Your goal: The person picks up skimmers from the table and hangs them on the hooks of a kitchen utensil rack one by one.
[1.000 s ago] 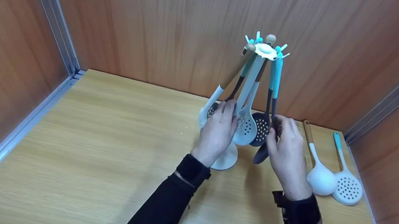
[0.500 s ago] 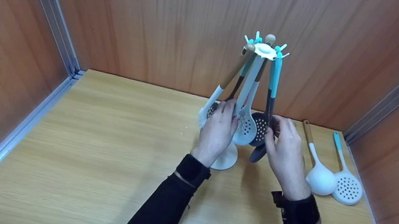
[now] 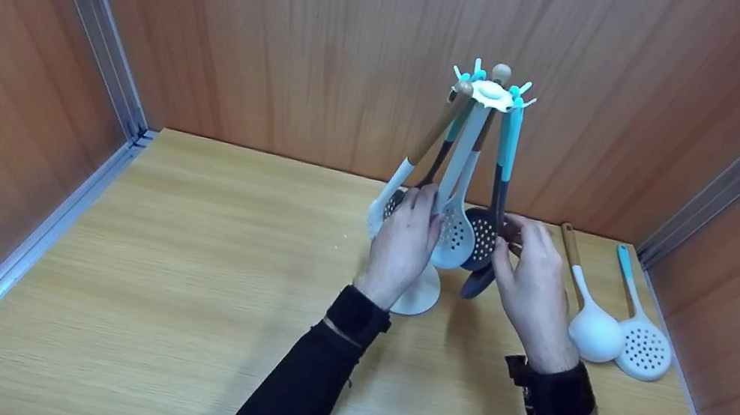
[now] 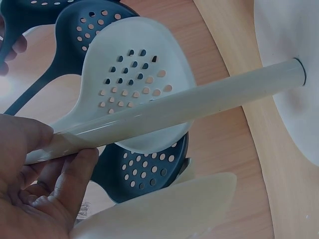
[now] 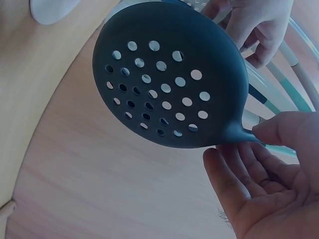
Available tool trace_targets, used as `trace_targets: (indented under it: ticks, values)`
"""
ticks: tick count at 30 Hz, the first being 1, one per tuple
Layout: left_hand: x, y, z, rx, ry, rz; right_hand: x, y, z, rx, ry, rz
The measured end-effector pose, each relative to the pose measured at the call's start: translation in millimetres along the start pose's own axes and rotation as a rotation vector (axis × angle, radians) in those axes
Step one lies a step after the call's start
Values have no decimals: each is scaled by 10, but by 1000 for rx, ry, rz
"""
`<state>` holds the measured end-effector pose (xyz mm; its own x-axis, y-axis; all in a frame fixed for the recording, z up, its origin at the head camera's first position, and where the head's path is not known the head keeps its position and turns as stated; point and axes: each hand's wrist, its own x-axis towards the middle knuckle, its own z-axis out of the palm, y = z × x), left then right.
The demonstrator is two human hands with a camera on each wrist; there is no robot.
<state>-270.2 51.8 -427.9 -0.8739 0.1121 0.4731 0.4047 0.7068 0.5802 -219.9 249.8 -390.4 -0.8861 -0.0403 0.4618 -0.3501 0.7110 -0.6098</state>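
My left hand [image 3: 402, 243] grips the pale pole [image 4: 174, 109] of an upright utensil stand, thumb and fingers on opposite sides in the left wrist view. My right hand [image 3: 533, 282] pinches the neck of a dark skimmer [image 5: 164, 89], whose turquoise handle [image 3: 512, 141] hangs from the stand's top ring [image 3: 493, 94]. In the head view this skimmer is nearly edge-on. Beside it hang another dark skimmer [image 3: 481, 238] and a white skimmer [image 3: 455, 241]. A white utensil with a brown handle [image 3: 435, 131] hangs on the left, its head partly hidden by my left hand.
On the table [image 3: 174, 279] at right lie a white ladle [image 3: 597, 335] with a brown handle and a white skimmer [image 3: 646, 351] with a turquoise handle, side by side. Wood-grain panels [image 3: 294, 34] enclose the back and both sides. The stand's round base [image 3: 417, 293] rests on the table.
The dark skimmer in my right hand has swung slightly left, closer to the other dark skimmer, and hangs straighter. My left hand has stayed on the pole.
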Motion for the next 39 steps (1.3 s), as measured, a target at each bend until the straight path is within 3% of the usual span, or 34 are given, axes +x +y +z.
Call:
trace_targets:
  ticks: [23, 39]
  values:
    - [5, -9, 4, -7, -3, -7, 17, 138, -71, -36, 21, 55]
    - [12, -17, 11, 2, -1, -9, 101, 410, -96, -105, 25, 109]
